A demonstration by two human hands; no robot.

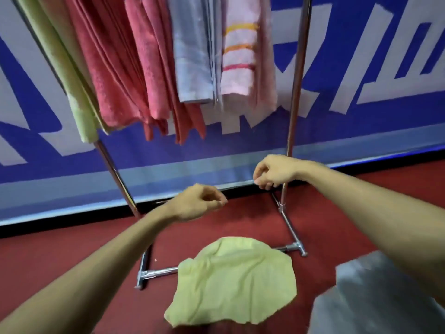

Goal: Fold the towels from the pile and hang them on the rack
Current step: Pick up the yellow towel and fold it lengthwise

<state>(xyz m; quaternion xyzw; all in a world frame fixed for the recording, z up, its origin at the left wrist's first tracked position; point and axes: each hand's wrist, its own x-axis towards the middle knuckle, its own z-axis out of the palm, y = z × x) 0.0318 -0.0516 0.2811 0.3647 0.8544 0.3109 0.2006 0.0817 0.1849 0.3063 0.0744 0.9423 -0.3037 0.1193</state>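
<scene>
A crumpled yellow-green towel [233, 283] lies on the red floor over the front bar of the metal rack [295, 97]. On the rack hang several towels: a green one [72, 92], red and pink ones [134, 68], a grey-blue one [192, 56] and a pale pink striped one [240, 49]. My left hand [197, 202] hovers above the floor towel, fingers loosely curled, holding nothing. My right hand [274, 172] is higher, in front of the rack's right post, fingers curled and empty.
A grey towel or cloth [375, 297] lies at the lower right on the floor. A blue and white banner wall [361, 80] stands right behind the rack. The rack's base bars [159, 272] run along the red floor.
</scene>
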